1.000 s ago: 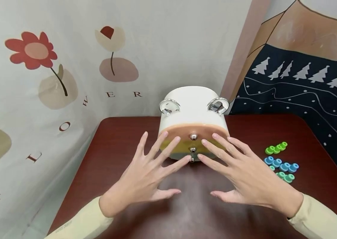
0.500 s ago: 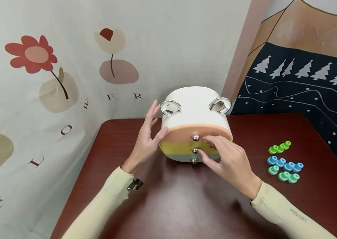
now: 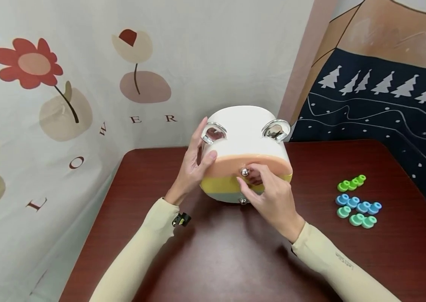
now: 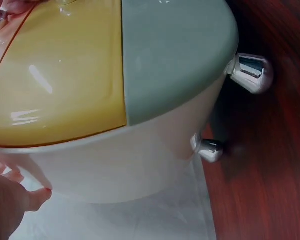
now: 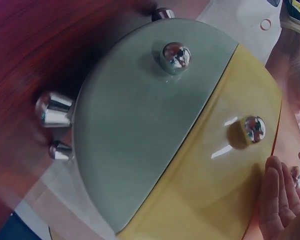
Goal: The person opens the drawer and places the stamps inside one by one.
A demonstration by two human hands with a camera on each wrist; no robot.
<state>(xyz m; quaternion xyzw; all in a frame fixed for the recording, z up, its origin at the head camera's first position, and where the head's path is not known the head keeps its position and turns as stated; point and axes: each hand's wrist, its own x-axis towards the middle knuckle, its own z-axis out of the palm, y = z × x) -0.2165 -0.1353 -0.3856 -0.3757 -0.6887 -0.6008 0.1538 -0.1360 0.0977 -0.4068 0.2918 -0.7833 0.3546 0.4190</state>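
A small white chest of drawers (image 3: 243,130) stands on the table, its front banded by a peach drawer (image 3: 224,166), a yellow drawer (image 4: 65,75) and a grey-green drawer (image 5: 135,115). Each drawer has a round chrome knob. My left hand (image 3: 191,167) rests on the chest's left side, thumb at the upper front edge and fingers stretched along the wall. At the top knob (image 3: 245,172) is my right hand (image 3: 276,197), fingers just right of it and thumb below. A gap shows between thumb and fingers; whether a fingertip touches the knob is unclear.
Two chrome ring ears (image 3: 214,133) stick up from the chest, and chrome feet (image 4: 252,73) hold it off the table. On the right of the dark red table (image 3: 213,260) lie several green (image 3: 351,183), blue (image 3: 358,204) and teal pegs (image 3: 357,219).
Both hands were spread open in front of the chest. The left moved onto its left side; the right turned, came in beside the middle knob, then rose to the top one.
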